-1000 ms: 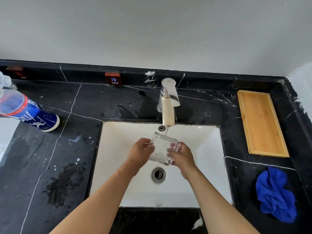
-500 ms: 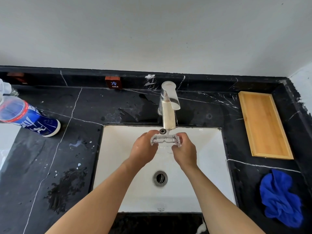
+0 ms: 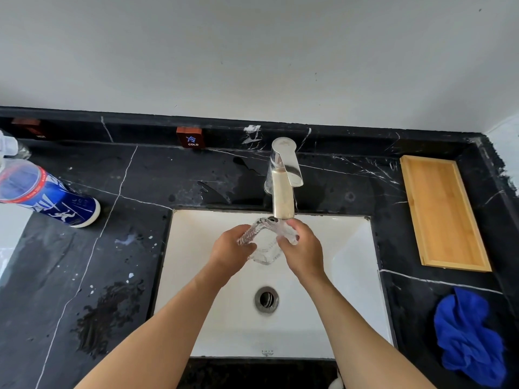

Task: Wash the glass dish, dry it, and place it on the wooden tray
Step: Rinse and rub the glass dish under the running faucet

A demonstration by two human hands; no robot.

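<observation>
Half a second ago the glass dish sat nearly level between the hands, edge-on to the camera; now it is tipped, one corner up by the tap spout and the opposite corner hanging down over the sink. A second ago it was tilted the other way, so the person seems to be turning it about under the spout to rinse each face. Washing is therefore under way; drying and placing are not yet begun. Whether water is running is hard to tell, since the stream, if any, is lost against the clear glass.

The left hand is clamped on the dish's left ribbed edge, the right hand on its upper right edge, with the dish held between them above the drain. The blue cloth lies crumpled on the worktop to the right, and the wooden tray sits beyond it, bare.
</observation>
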